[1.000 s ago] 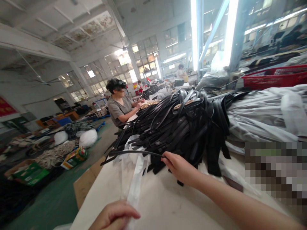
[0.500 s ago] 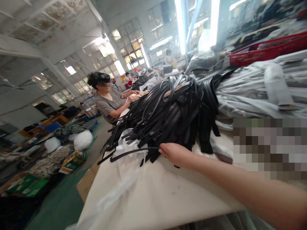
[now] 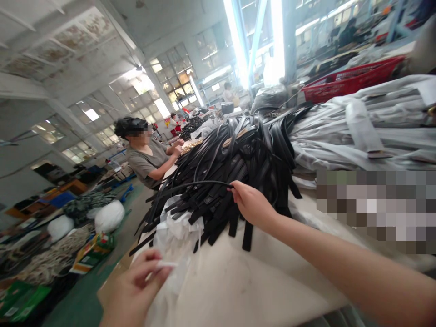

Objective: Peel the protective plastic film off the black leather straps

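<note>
Back into view at seven o'clock, my left hand [image 3: 131, 290] pinches crinkly clear plastic bag [image 3: 177, 236]; my right hand [image 3: 252, 204] grips a thin glossy black strap [image 3: 197, 184] at the heap [image 3: 245, 159], tabletop [image 3: 245, 286] center.

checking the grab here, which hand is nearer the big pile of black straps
Right. The right hand is up against the pile of black straps, pinching one thin strap pulled out from it. The left hand is lower, near the table edge, holding a white plastic bag.
</note>
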Action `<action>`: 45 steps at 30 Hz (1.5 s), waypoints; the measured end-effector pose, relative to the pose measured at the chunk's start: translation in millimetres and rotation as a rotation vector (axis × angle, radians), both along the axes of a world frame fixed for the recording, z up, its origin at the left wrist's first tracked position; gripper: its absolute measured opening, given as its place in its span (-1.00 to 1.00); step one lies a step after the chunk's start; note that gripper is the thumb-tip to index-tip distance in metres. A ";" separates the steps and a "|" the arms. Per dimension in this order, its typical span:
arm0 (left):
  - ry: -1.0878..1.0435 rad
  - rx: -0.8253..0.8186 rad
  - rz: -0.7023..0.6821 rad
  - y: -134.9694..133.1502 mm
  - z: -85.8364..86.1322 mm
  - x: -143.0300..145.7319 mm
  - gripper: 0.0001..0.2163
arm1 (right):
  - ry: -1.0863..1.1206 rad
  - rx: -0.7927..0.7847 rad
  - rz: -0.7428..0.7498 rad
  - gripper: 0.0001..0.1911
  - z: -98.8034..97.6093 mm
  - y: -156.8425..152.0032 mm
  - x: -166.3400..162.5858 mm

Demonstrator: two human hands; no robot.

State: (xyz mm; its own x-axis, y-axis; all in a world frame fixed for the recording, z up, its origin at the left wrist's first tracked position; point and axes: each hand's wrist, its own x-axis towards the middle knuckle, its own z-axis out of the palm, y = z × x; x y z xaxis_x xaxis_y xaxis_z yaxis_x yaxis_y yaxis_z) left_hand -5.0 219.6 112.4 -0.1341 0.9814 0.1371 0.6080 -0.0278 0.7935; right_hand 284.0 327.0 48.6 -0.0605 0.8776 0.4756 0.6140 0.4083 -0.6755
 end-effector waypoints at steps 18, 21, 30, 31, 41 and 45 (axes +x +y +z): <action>-0.868 -0.042 -0.126 105.7 -57.9 73.4 -0.70 | 0.741 -0.440 0.294 -0.65 14.6 2.1 6.7; -0.885 -0.037 -0.112 106.1 -55.0 68.8 -0.65 | 0.523 -0.432 0.248 -0.72 12.4 -4.8 4.1; -0.820 -0.029 -0.057 113.8 -55.0 59.2 -0.65 | 0.428 -0.406 0.387 -0.86 -6.0 6.6 -3.5; -0.809 -0.016 -0.057 114.1 -55.3 59.2 -0.65 | 0.499 -0.417 0.372 -0.81 -4.7 6.1 -4.1; -0.593 -0.012 -0.139 108.9 -59.9 61.5 -0.75 | 0.841 -0.315 0.319 -0.55 19.7 -2.9 10.1; -0.485 0.006 -0.176 107.7 -63.4 61.5 -0.71 | 0.791 -0.144 0.318 -0.57 27.0 -4.5 12.7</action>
State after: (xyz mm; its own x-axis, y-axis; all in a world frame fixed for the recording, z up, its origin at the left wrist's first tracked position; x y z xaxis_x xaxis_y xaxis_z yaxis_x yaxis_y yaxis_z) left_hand 56.5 327.3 48.9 -0.0163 0.9943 0.1054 0.1560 -0.1016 0.9825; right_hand 296.7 322.5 75.6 -0.0117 0.9302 0.3669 -0.1875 0.3584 -0.9145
